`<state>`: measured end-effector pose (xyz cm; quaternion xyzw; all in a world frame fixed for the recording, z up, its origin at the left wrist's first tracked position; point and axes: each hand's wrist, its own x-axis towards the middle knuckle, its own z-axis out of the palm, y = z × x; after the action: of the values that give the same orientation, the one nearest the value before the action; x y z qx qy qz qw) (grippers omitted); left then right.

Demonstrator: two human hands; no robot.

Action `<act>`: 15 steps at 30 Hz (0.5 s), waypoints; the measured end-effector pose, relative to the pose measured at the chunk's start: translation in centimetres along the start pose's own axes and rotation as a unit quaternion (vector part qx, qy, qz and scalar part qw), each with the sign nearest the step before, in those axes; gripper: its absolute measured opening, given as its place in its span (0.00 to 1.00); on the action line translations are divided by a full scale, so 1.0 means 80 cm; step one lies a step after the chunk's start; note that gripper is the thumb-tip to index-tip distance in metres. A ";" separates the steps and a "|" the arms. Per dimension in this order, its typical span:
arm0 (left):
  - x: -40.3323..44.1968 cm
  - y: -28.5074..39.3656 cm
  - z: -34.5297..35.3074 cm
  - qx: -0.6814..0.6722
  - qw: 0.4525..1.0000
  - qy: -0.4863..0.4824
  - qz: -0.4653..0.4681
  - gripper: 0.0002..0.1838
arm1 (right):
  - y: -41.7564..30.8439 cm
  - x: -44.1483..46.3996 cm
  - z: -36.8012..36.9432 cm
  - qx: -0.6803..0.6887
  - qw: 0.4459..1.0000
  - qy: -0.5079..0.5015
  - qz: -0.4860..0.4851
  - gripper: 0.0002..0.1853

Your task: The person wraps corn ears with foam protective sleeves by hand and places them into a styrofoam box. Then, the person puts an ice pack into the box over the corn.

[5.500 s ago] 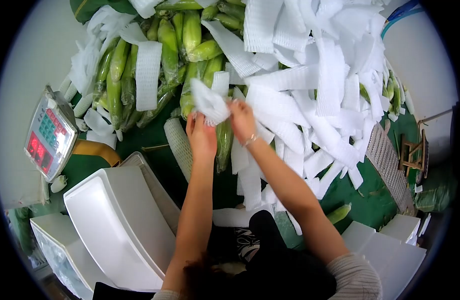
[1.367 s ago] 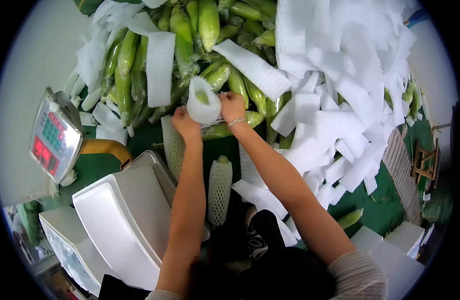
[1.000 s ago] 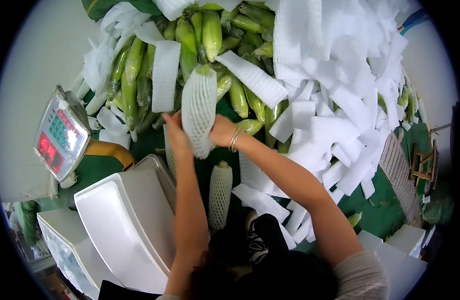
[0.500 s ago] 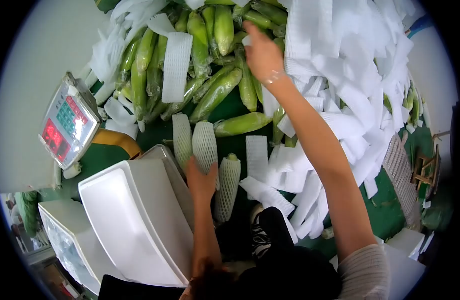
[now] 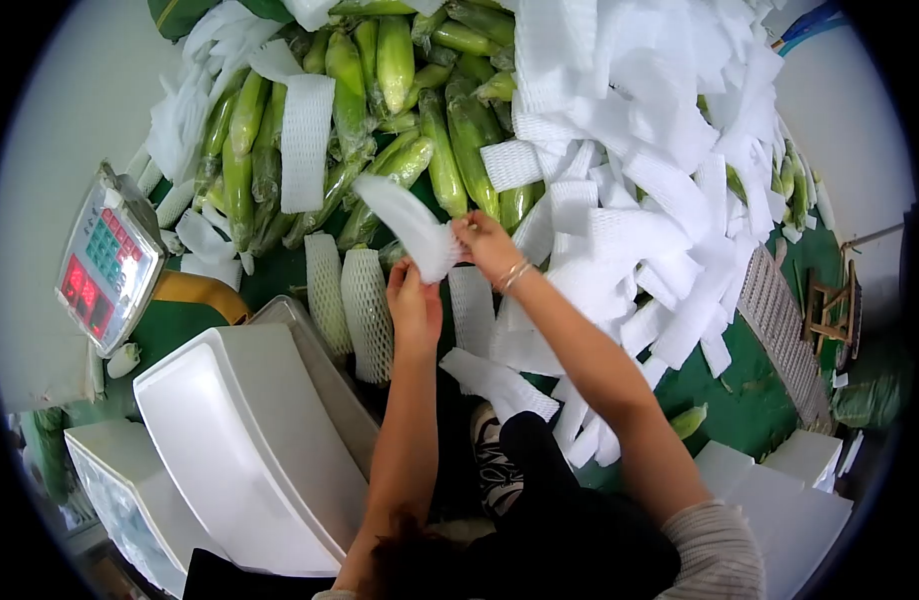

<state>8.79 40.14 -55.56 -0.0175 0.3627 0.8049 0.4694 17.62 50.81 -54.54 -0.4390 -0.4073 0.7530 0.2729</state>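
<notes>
Fingers of left hand and right hand, nearly closed, pinch one end of a white foam sleeve.

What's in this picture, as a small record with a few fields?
Left hand: pinching the near end of a white, tubular foam-net sleeve
Right hand: holding that same end, from the right
Beyond: piled green, husk-covered corn ears, many in clear plastic film
Beside left hand: two rounded, filled white foam-net sleeves
Right side: heaped flat white foam-net strips
Far left: digital scale, red display lit
</notes>
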 end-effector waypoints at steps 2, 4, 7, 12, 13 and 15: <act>0.005 -0.007 0.014 -0.091 0.996 0.014 -0.014 0.03 | -0.029 0.026 -0.016 0.013 0.990 -0.115 0.075 0.16; 0.024 -0.038 0.004 -0.035 0.993 0.115 0.018 0.05 | -0.040 0.047 -0.021 -0.211 0.969 -0.113 0.058 0.23; 0.027 -0.070 0.013 0.057 0.956 0.275 -0.088 0.16 | -0.032 0.062 -0.031 -0.608 0.774 -0.101 -0.146 0.33; 0.041 -0.080 -0.007 -0.003 0.986 0.111 -0.123 0.25 | -0.060 -0.002 -0.024 -0.598 0.801 -0.016 -0.037 0.34; 0.036 -0.066 -0.007 -0.034 0.977 0.077 -0.195 0.27 | -0.059 -0.005 -0.028 -0.615 0.784 -0.048 -0.068 0.33; 0.033 -0.061 -0.031 -0.082 0.956 0.014 -0.281 0.31 | -0.066 -0.039 -0.016 -0.645 0.751 -0.055 -0.129 0.31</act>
<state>10.32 42.04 -61.16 -0.1686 0.2824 0.6672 0.6683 20.44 51.66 -49.00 -0.4118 -0.8633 0.2918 -0.0039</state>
